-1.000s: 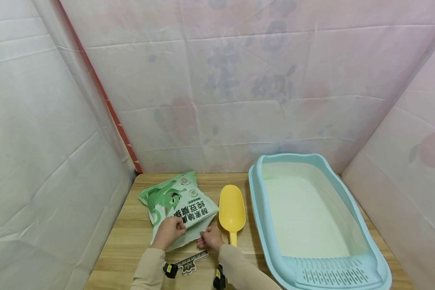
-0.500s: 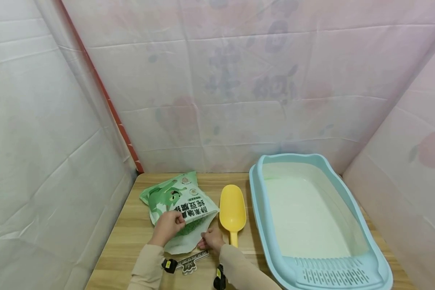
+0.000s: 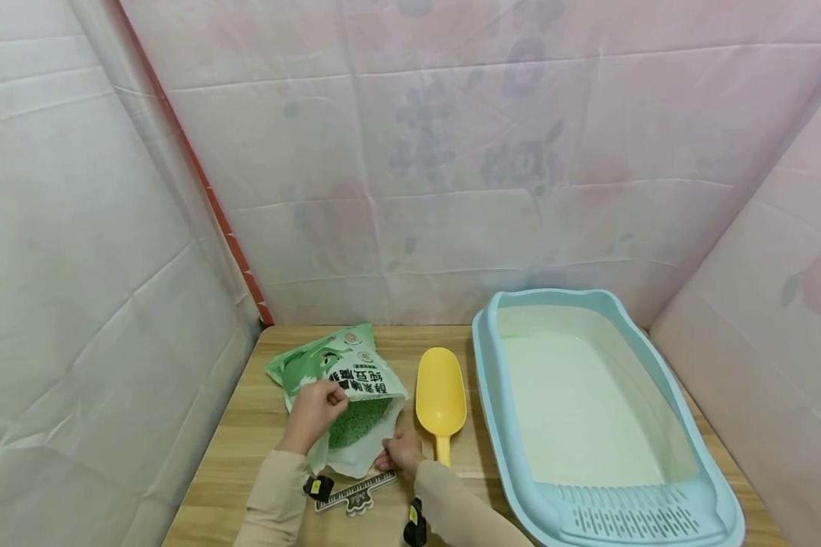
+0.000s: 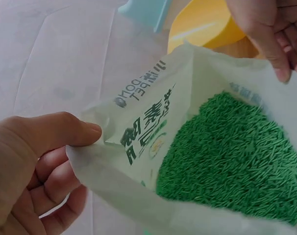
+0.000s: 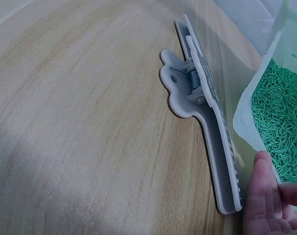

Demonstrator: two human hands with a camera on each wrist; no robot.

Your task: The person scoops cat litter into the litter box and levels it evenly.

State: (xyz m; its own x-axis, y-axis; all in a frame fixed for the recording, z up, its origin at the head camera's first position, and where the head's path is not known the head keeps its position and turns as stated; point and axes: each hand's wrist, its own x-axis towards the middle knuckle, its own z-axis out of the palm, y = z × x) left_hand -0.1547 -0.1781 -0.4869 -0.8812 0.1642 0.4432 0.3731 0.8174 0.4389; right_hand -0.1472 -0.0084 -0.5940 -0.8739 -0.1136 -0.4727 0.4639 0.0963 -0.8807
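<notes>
A green and white bag (image 3: 369, 384) of cat litter lies on the table with its mouth wide apart, facing the person. Green litter pellets (image 4: 232, 156) show inside it. My left hand (image 3: 313, 414) pinches the upper edge of the mouth between thumb and fingers and holds it raised. Lower down, my right hand (image 3: 402, 451) pinches the opposite edge near the tabletop, thumb on the inner side. Just in front of the bag lies a long spring clip (image 5: 202, 103), touched by neither hand.
A yellow scoop (image 3: 441, 395) lies right of the bag, close to the right hand. Farther right stands a large light-blue litter box (image 3: 489, 395) with a slotted front ledge. White cloth walls (image 3: 451, 190) enclose the wooden table (image 3: 212, 471) at the back and sides.
My left hand has lifted the bag's upper edge up and away, so the mouth has widened and the green pellets have come into view. My right hand has stayed nearly in place.
</notes>
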